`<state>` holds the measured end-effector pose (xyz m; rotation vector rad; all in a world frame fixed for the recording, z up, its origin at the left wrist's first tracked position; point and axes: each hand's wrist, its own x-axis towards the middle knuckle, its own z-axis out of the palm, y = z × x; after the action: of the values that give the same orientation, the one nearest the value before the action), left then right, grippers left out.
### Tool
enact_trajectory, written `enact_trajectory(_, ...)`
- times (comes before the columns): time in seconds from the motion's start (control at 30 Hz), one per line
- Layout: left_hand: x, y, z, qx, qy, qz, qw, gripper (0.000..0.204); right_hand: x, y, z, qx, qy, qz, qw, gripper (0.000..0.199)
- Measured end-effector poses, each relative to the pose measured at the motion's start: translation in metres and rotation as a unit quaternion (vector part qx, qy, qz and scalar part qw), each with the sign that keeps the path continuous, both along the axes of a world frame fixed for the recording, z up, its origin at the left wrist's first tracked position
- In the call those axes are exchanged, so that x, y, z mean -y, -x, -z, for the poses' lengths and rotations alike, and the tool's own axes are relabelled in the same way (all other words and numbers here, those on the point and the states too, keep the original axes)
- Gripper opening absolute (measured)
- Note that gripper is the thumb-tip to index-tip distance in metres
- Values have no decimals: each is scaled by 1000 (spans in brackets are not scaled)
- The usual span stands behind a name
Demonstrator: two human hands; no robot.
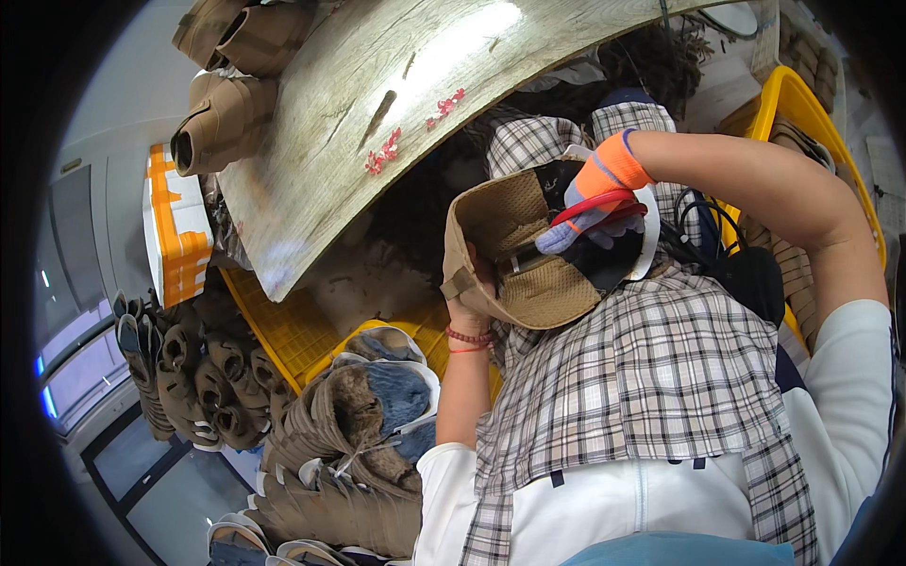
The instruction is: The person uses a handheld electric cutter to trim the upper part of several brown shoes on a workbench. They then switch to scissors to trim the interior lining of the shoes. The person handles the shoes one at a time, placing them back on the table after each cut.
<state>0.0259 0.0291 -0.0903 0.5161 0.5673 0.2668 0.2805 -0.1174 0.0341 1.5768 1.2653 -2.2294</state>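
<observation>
A brown shoe upper point(472, 231) with a mesh lining and a black section is held above my lap, its opening facing up. My left hand point(483, 269) grips its left side, with most of the fingers hidden by the material. My right hand point(590, 212), in an orange and lavender glove, is closed round red-handled scissors point(613, 200). Their dark blades point left into the upper, against the lining. Whether the blades touch a thread is too small to tell. Under the upper, a checked apron point(623, 377) covers my lap and front.
A wood-grain table point(330, 123) curves ahead, with brown shoes point(226, 118) at its left end. Below left, a yellow crate point(278, 316) stands near stacked shoe uppers point(349, 424). Another yellow crate point(779, 104) holds brown pieces at right. A taped white box point(179, 226) sits far left.
</observation>
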Motion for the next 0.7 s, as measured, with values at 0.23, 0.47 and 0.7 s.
enact_trajectory(0.23,4,-9,-10,6,-78,14,997,43,-7,4,-11,43,-25,19,999,86)
enact_trajectory(0.47,4,-16,-12,-7,-56,16,998,43,14,22,-21,207,-204,46,956,70)
enact_trajectory(0.7,4,-15,-24,-75,-57,58,994,44,31,33,-23,398,-444,-4,803,43)
